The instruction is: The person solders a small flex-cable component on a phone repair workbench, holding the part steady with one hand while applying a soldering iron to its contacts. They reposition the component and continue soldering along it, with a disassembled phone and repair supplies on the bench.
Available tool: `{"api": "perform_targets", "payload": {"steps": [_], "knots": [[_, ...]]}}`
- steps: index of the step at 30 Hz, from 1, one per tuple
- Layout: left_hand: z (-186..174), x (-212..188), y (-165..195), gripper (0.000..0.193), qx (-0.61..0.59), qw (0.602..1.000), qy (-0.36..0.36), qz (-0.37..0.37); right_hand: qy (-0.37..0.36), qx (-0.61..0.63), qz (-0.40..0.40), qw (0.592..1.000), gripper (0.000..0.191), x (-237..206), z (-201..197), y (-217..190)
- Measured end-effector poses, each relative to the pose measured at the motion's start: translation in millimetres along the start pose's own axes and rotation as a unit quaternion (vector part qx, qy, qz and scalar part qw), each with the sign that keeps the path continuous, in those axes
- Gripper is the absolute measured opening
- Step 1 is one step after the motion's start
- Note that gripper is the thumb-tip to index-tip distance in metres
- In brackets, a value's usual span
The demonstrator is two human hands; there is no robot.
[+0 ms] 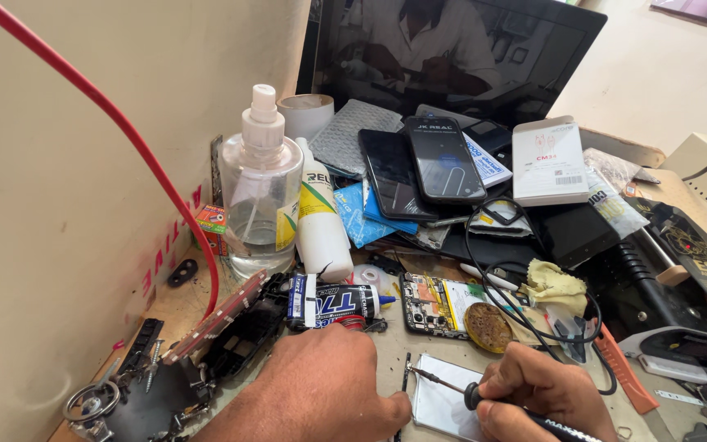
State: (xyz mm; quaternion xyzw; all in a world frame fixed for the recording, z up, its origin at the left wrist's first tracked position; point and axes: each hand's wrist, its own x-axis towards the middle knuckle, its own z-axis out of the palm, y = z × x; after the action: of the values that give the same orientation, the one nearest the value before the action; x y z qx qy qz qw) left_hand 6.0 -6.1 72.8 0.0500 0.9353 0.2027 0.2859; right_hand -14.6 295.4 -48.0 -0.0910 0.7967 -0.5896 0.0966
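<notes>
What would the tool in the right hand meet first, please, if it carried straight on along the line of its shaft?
Probably the left hand: the right hand aims its tool's tip leftwards, just short of the thumb; depth is unclear.

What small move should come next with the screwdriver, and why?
Probably lower the screwdriver tip the last bit onto the pale flat panel near its top left corner. The right hand holds it angled with the tip just at that edge, while the left hand rests flat beside the panel, seemingly steadying the work.
</notes>
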Motion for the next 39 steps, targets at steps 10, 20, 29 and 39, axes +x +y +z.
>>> {"api": "perform_targets", "payload": {"steps": [10, 20, 29, 39], "knots": [[10.7, 8.9, -7.0, 0.058, 0.022, 0.998, 0.038, 0.052, 0.043, -0.022, 0.032, 0.998, 0.02, -4.7, 3.4, 1.9], [14.0, 12.1, -8.8, 0.057, 0.025, 0.997, 0.045, 0.065, 0.036, -0.033, 0.038, 0.998, 0.019, -2.9, 7.2, -6.3], [12.5, 11.1, -8.5, 0.056, 0.032, 0.997, 0.041, 0.062, 0.037, -0.022, 0.06, 0.997, 0.02, -1.1, 4.9, -10.0], [12.6, 11.2, -9.3, 0.057, 0.033, 0.997, 0.036, 0.067, 0.037, -0.032, 0.054, 0.997, 0.018, -2.1, 7.7, -16.1]]}}
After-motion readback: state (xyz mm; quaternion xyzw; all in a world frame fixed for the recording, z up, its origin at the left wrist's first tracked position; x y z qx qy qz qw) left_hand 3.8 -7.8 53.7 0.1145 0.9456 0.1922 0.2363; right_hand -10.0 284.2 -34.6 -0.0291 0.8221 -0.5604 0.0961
